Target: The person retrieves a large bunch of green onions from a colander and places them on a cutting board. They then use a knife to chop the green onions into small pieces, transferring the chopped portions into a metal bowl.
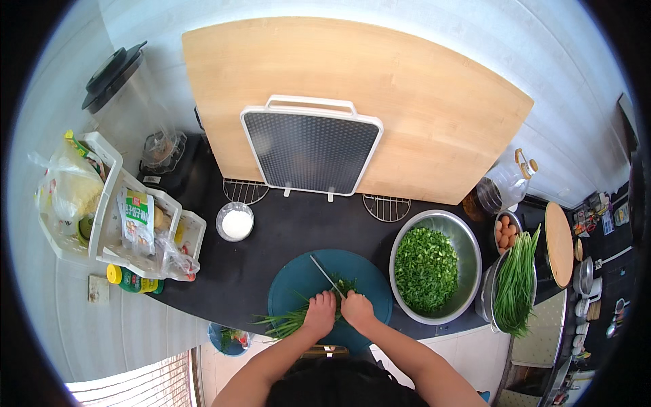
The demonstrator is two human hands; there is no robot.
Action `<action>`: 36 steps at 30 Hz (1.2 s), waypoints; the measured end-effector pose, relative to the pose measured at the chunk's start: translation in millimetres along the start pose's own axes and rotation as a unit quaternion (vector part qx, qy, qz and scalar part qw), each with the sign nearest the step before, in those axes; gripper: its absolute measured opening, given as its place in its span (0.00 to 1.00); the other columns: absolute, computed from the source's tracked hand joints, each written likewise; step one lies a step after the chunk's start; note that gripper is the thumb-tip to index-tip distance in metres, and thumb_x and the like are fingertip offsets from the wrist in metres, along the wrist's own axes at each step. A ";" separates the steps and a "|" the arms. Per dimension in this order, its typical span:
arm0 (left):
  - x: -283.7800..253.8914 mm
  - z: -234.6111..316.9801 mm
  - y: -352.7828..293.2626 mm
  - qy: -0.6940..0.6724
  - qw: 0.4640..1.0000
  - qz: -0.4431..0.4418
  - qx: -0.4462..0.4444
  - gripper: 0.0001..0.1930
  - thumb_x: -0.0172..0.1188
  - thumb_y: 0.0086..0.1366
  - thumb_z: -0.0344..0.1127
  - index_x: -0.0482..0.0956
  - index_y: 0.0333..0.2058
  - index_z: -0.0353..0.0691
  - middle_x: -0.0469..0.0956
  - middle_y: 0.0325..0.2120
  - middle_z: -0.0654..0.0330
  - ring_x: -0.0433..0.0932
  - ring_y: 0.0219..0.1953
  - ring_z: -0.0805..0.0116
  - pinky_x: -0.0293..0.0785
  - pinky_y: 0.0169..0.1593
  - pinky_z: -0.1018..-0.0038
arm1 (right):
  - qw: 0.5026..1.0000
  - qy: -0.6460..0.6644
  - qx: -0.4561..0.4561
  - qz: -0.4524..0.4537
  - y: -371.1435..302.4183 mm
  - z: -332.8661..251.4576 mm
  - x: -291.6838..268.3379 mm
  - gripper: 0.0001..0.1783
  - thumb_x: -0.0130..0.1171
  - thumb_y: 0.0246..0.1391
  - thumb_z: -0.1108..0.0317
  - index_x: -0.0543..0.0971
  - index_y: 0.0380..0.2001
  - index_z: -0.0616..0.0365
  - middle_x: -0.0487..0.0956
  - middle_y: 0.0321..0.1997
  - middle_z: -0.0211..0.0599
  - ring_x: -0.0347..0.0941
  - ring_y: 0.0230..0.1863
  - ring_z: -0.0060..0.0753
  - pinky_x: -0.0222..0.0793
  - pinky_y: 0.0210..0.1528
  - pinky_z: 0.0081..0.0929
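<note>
A round teal cutting board (293, 279) lies at the counter's front edge. My left hand (321, 313) presses down on a bunch of green chives (287, 321), whose long ends stick out to the left. My right hand (357, 310) grips a knife (325, 273), its blade slanting away to the upper left just beyond my left fingers. Some cut chives (347, 283) lie beside the blade. To the right of the board stands a steel bowl (472, 261) full of chopped greens (426, 270). The knife's handle is mostly hidden in my fist.
Whole chives (517, 285) overflow a pot at the right, near a bowl of brown eggs (506, 232). A small bowl of white powder (236, 224) sits back left. White baskets (139, 237) and a blender (122, 102) stand further left. Large boards (434, 88) lean against the wall.
</note>
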State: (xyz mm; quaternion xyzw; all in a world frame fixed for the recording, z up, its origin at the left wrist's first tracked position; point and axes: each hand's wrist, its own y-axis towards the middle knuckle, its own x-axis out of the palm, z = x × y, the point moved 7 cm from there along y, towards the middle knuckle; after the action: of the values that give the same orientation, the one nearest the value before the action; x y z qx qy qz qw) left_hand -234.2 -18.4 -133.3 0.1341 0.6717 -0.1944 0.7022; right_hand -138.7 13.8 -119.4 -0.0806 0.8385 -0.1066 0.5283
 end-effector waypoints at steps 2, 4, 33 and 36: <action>-1.3 0.0 -0.4 0.007 1.000 0.012 -0.006 0.31 0.53 0.52 0.38 0.61 0.52 0.23 0.66 0.45 0.45 0.66 0.43 0.55 0.64 0.45 0.64 | 1.000 0.011 -0.003 0.020 -0.9 -0.3 -7.1 0.20 0.50 0.56 0.58 0.74 0.19 0.66 0.75 0.20 0.60 0.75 0.25 0.59 0.73 0.29 0.45; -6.8 1.5 -0.6 0.006 1.000 0.012 -0.009 0.33 0.55 0.51 0.40 0.60 0.52 0.23 0.66 0.45 0.46 0.66 0.44 0.55 0.64 0.46 0.64 | 0.999 0.024 -0.002 0.031 -3.5 4.5 -15.8 0.21 0.50 0.56 0.57 0.74 0.19 0.65 0.75 0.21 0.61 0.74 0.25 0.60 0.72 0.28 0.45; -1.5 5.5 1.7 0.040 0.999 -0.014 0.014 0.26 0.45 0.56 0.35 0.62 0.51 0.24 0.66 0.44 0.46 0.66 0.43 0.55 0.64 0.45 0.64 | 0.990 0.001 0.030 -0.137 -18.7 16.9 -11.4 0.21 0.47 0.56 0.59 0.77 0.22 0.68 0.76 0.25 0.60 0.75 0.32 0.60 0.72 0.37 0.44; -0.4 6.8 3.0 0.024 0.999 -0.024 0.010 0.26 0.45 0.56 0.36 0.62 0.51 0.24 0.66 0.44 0.46 0.66 0.43 0.55 0.63 0.45 0.63 | 0.992 -0.011 0.019 -0.122 -7.3 12.2 -1.2 0.20 0.48 0.55 0.61 0.77 0.22 0.67 0.77 0.25 0.60 0.75 0.31 0.59 0.72 0.37 0.44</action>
State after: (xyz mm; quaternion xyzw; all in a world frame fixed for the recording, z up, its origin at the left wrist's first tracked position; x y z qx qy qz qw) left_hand -226.8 -18.8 -132.7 0.1297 0.6896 -0.2142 0.6795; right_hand -127.0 6.0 -121.5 -0.1737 0.8141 -0.1851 0.5223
